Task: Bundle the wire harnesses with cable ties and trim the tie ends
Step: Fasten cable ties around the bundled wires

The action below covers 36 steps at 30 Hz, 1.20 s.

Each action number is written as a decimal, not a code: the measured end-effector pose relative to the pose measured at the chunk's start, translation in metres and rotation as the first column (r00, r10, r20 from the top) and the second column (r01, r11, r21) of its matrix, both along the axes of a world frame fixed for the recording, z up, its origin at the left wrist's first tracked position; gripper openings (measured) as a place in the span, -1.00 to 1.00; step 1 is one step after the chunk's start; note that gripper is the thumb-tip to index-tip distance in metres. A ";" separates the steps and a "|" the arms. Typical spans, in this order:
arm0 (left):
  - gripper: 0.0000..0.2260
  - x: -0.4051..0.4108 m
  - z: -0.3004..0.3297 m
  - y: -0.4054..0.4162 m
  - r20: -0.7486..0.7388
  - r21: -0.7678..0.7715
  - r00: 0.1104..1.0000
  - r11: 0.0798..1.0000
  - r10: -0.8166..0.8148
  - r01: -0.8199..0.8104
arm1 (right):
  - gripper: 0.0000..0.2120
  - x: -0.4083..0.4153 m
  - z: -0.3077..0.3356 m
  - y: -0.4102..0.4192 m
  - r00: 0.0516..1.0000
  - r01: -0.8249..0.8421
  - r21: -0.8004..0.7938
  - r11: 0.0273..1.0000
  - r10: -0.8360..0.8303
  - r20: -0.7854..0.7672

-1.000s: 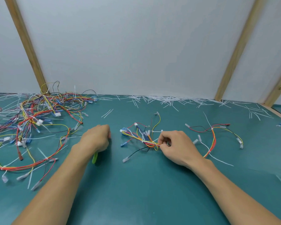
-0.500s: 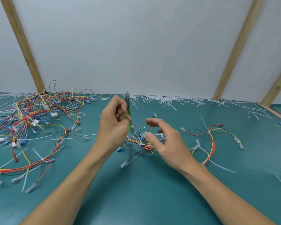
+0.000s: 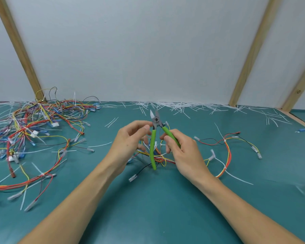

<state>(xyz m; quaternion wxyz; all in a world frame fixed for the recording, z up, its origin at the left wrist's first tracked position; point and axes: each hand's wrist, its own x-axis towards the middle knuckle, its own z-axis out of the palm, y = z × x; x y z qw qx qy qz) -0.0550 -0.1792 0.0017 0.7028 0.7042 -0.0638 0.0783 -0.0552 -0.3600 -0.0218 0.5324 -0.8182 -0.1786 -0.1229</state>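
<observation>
Green-handled cutters (image 3: 152,147) stand upright above the mat, jaws apart and pointing up. My left hand (image 3: 128,141) pinches them at the metal head near the pivot. My right hand (image 3: 187,154) curls round the right handle. Below and behind the hands a small multicoloured wire harness (image 3: 165,160) lies on the mat, partly hidden, with neither hand holding it. To the right lies another harness (image 3: 227,150) of red, orange and yellow wires, with white cable ties and long tie tails.
A big tangled pile of harnesses (image 3: 33,124) covers the left of the teal mat (image 3: 148,199). Trimmed white tie ends (image 3: 174,106) litter the back edge by the white wall. Wooden battens lean at left and right.
My left hand lifted the cutters off the mat and brought them to the centre. My right hand let go of the small harness and took the cutters' right handle.
</observation>
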 end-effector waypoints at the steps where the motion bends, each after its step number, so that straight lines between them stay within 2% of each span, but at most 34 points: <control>1: -0.84 0.000 -0.003 0.000 -0.025 0.072 0.999 0.997 -0.022 0.024 | -0.82 0.001 0.000 -0.001 1.000 0.020 -0.009 1.000 -0.020 0.020; 3: -0.79 -0.002 -0.007 -0.002 -0.030 0.139 0.997 0.988 -0.065 0.069 | -0.83 0.001 0.001 -0.003 0.999 0.032 -0.004 0.999 -0.032 0.029; 6: -0.85 -0.003 -0.009 -0.005 0.029 0.137 0.997 0.988 -0.077 0.072 | -0.83 0.001 0.005 -0.003 1.000 0.002 0.059 0.998 0.000 -0.027; 9: -0.85 -0.003 -0.007 -0.007 0.091 0.099 0.994 0.994 -0.057 0.048 | -0.84 0.000 0.013 -0.003 0.969 -0.111 0.321 0.940 0.175 -0.176; 12: -0.73 -0.005 -0.004 -0.007 0.155 0.059 0.987 0.998 -0.037 0.028 | -0.59 0.002 0.017 -0.007 0.837 -0.229 0.502 0.834 0.432 -0.335; 14: -0.72 -0.005 -0.003 -0.006 0.195 0.039 0.981 0.999 -0.020 0.013 | -0.48 0.001 0.019 -0.011 0.731 -0.355 0.479 0.803 0.558 -0.392; 16: -0.74 -0.005 -0.002 -0.007 0.212 0.018 0.977 1.000 0.000 -0.004 | -0.47 0.000 0.020 -0.013 0.704 -0.421 0.393 0.817 0.568 -0.427; 20: -0.81 -0.007 0.002 -0.008 0.236 0.017 0.971 0.999 0.029 -0.034 | -0.45 0.002 0.021 -0.018 0.717 -0.421 0.354 0.835 0.545 -0.435; 23: -0.83 -0.002 0.005 0.000 0.274 0.007 0.959 0.996 0.079 -0.084 | -0.43 0.004 0.026 -0.023 0.713 -0.370 0.483 0.793 0.576 -0.399; 26: -0.84 0.006 -0.002 0.008 0.242 0.045 0.938 0.963 0.248 -0.266 | -0.42 0.008 0.032 -0.028 0.733 -0.278 0.659 0.699 0.598 -0.324; 27: -0.84 0.009 -0.007 0.009 0.233 0.125 0.927 0.936 0.295 -0.329 | -0.42 0.010 0.034 -0.029 0.736 -0.246 0.727 0.641 0.611 -0.290; 29: -0.87 0.012 -0.019 0.013 0.232 0.381 0.922 0.843 0.311 -0.381 | -0.44 0.013 0.039 -0.032 0.744 -0.194 0.845 0.499 0.636 -0.205; 31: -0.88 0.012 -0.029 0.015 0.233 0.686 0.934 0.635 0.272 -0.356 | -0.48 0.015 0.044 -0.038 0.769 -0.154 0.907 0.393 0.624 -0.139; 32: -0.85 0.012 -0.033 0.016 0.223 0.787 0.939 0.521 0.261 -0.332 | -0.50 0.017 0.047 -0.042 0.782 -0.138 0.923 0.358 0.612 -0.121; 34: -0.76 0.012 -0.036 0.017 0.214 0.865 0.936 0.392 0.279 -0.314 | -0.52 0.021 0.049 -0.051 0.808 -0.109 0.934 0.341 0.578 -0.117; 36: -0.68 0.012 -0.034 0.018 0.222 0.873 0.920 0.355 0.322 -0.334 | -0.51 0.021 0.049 -0.058 0.813 -0.096 0.928 0.359 0.567 -0.135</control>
